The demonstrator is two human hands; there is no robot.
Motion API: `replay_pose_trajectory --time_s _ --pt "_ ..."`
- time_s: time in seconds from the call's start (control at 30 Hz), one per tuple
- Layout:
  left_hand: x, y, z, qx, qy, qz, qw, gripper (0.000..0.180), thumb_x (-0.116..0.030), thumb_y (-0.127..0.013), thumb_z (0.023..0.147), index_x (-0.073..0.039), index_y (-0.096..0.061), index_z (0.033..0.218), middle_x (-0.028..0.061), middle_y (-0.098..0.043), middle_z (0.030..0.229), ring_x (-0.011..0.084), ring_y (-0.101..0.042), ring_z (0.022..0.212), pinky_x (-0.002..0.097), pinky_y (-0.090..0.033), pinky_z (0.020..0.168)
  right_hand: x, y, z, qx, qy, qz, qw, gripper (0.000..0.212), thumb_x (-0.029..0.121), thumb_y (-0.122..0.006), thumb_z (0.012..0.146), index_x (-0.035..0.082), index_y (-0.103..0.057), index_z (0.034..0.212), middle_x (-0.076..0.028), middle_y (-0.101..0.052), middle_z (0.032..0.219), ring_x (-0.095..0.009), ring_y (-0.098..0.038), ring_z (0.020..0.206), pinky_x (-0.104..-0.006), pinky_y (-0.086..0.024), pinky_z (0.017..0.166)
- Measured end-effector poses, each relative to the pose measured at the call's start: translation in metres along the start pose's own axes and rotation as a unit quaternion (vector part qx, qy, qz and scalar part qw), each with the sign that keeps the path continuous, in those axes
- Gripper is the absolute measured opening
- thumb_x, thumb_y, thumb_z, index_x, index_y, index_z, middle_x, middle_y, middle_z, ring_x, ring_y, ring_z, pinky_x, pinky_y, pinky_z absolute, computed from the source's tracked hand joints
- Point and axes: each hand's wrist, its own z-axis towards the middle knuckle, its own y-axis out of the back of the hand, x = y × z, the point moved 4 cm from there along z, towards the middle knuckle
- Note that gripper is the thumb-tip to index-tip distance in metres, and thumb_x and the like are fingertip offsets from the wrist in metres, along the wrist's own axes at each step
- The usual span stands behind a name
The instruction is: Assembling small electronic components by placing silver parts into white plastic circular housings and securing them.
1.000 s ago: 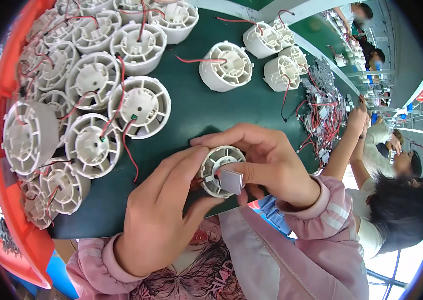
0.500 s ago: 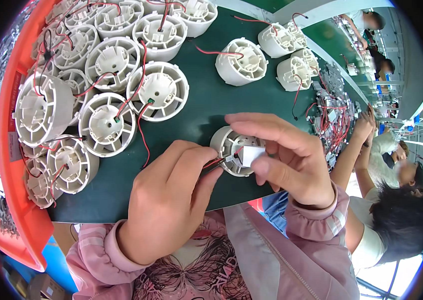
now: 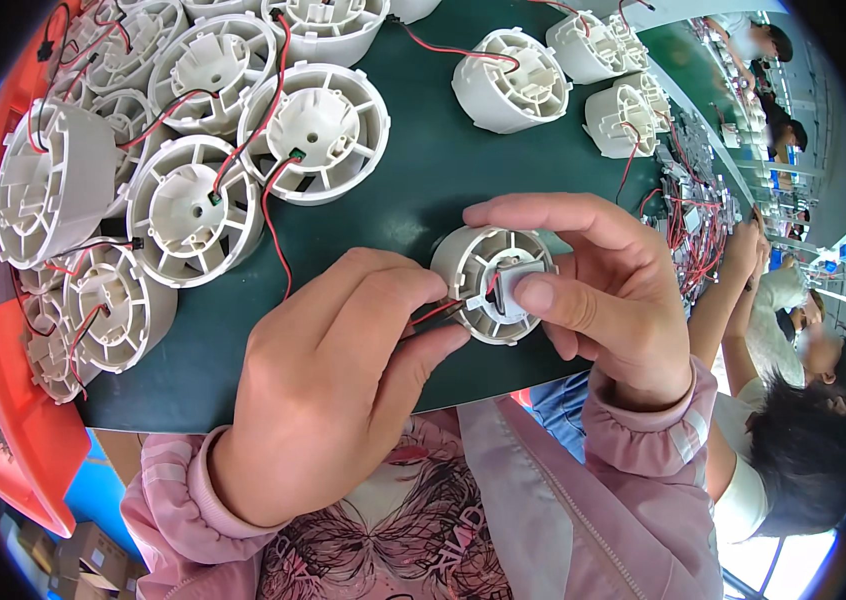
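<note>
On green worktop (image 3: pixel 393 215): left hand (image 3: pixel 328 365) pinches red-black wires (image 3: pixel 436 312), my right hand (image 3: pixel 628 300) cups round white plastic housing (image 3: pixel 456 268). Likely light; rim-grip.

Block letters (image 3: pixel 454 545) — on the shirt (image 3: pixel 373 560)

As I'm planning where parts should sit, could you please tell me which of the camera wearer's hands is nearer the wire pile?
Right. The right hand is just left of the wire pile; the left hand is farther left, with the white cup between them.
</note>
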Motion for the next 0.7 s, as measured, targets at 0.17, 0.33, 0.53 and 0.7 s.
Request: replay_pose_trajectory --time_s 0.17,0.33,0.53,0.7 --pt "0.003 -0.001 0.0 -0.02 -0.021 -0.014 0.999 0.026 0.008 -0.07 0.077 0.003 -0.059 0.1 0.014 -0.062 0.092 0.0171 -0.06 0.07 0.0252 -0.049 0.06 -0.002 -0.001 0.002 -0.017 -0.066 0.026 0.997 0.043 0.004 -0.069 0.082 -0.002 -0.057 0.122 -0.015 -0.06 0.121 -0.008 -0.062 0.075 -0.0156 -0.045 0.049" --pt "-0.001 0.003 0.001 -0.024 -0.021 -0.025 0.999 0.017 0.007 -0.068 0.079 0.003 -0.061 0.094 0.0133 -0.062 0.088 0.0169 -0.058 0.067 0.0259 -0.046 0.056 0.003 -0.014 -0.007 0.004 0.117 -0.164 0.98 0.056 0.003 -0.078 0.069 -0.003 -0.058 0.121 -0.014 -0.061 0.116 -0.016 -0.062 0.09 -0.0248 -0.05 0.069" --pt "-0.025 0.021 -0.004 0.039 0.01 -0.042 0.998 0.008 0.001 -0.066 0.078 0.0 -0.062 0.084 0.01 -0.059 0.075 0.0238 -0.056 0.059 0.0321 -0.041 0.05 0.031 -0.023 -0.02 0.053 0.239 -0.303 0.921 0.066 0.01 -0.088 0.057 -0.005 -0.06 0.114 -0.016 -0.059 0.106 -0.022 -0.061 0.09 -0.0293 -0.048 0.076" --pt "-0.028 0.029 -0.014 0.122 -0.12 0.111 0.979 0.021 -0.007 -0.069 0.075 -0.001 -0.062 0.094 0.0116 -0.062 0.083 0.0286 -0.061 0.065 0.0354 -0.046 0.052 0.038 -0.015 -0.026 0.053 0.233 -0.282 0.929 0.068 0.015 -0.091 0.055 -0.006 -0.061 0.113 -0.016 -0.06 0.104 -0.023 -0.061 0.089 -0.0302 -0.047 0.077"
